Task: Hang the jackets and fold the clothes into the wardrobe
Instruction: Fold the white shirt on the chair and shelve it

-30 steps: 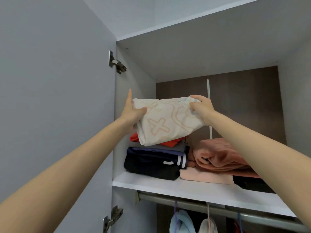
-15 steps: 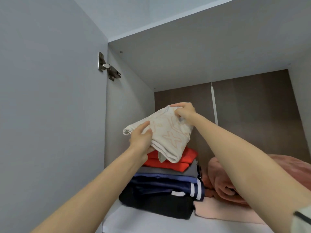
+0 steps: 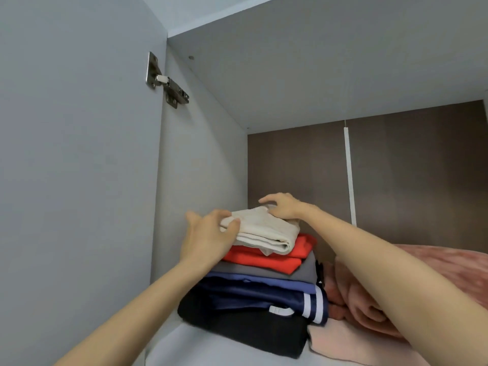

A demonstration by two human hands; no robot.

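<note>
On the upper wardrobe shelf (image 3: 184, 350), the folded cream garment (image 3: 266, 231) lies on top of a stack: orange (image 3: 266, 257), grey (image 3: 290, 272), blue (image 3: 264, 282), navy (image 3: 250, 297) and black (image 3: 243, 328) clothes. The left hand (image 3: 206, 239) grips its near end. The right hand (image 3: 282, 208) lies bent over its far end; I cannot tell whether it pinches the cloth. A pink blanket (image 3: 356, 302) lies beside the stack.

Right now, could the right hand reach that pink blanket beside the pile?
Probably yes: the right hand rests on the cream garment, and the pink blanket lies just below its forearm, nothing between.

Head view, upward, close inside wardrobe (image 3: 200, 165)
</note>
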